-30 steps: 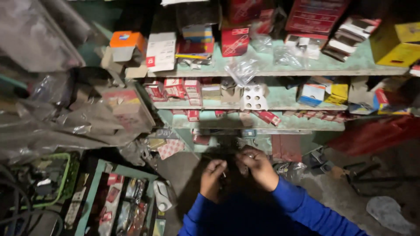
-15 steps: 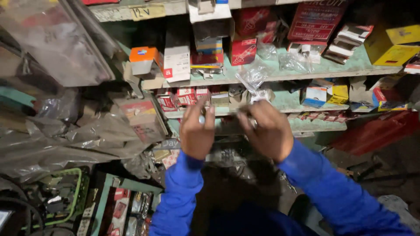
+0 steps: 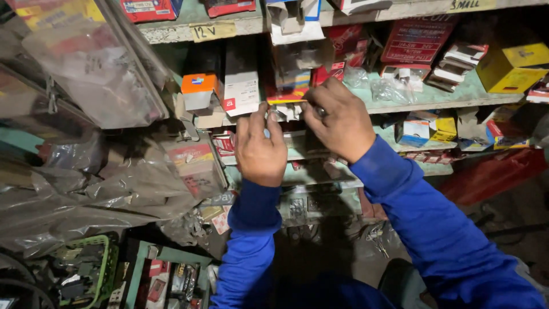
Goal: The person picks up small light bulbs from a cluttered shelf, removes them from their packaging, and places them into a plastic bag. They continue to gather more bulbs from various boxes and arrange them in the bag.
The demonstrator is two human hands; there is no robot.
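Both arms in blue sleeves reach up to a green shelf [image 3: 400, 104] packed with small boxes. My left hand [image 3: 260, 146] and my right hand [image 3: 337, 120] are side by side, backs toward the camera, fingers curled at the shelf edge. Their fingertips meet at a flat striped box [image 3: 289, 94] lying on the shelf. A small shiny thing shows between the fingers, too small to identify. An orange and white box [image 3: 197, 91] and a white box with a red corner [image 3: 241, 91] stand just left of my left hand.
Clear plastic bags [image 3: 86, 74] hang at the left over crumpled plastic sheeting [image 3: 86, 194]. A yellow box [image 3: 512, 66] and red boxes [image 3: 414, 40] sit on the right of the shelf. Lower shelves hold more cartons. A green basket [image 3: 97, 269] stands on the floor.
Both hands rose from low in front of my body up to the shelf, and the view tilted upward with them. They now touch the boxes at the shelf edge.
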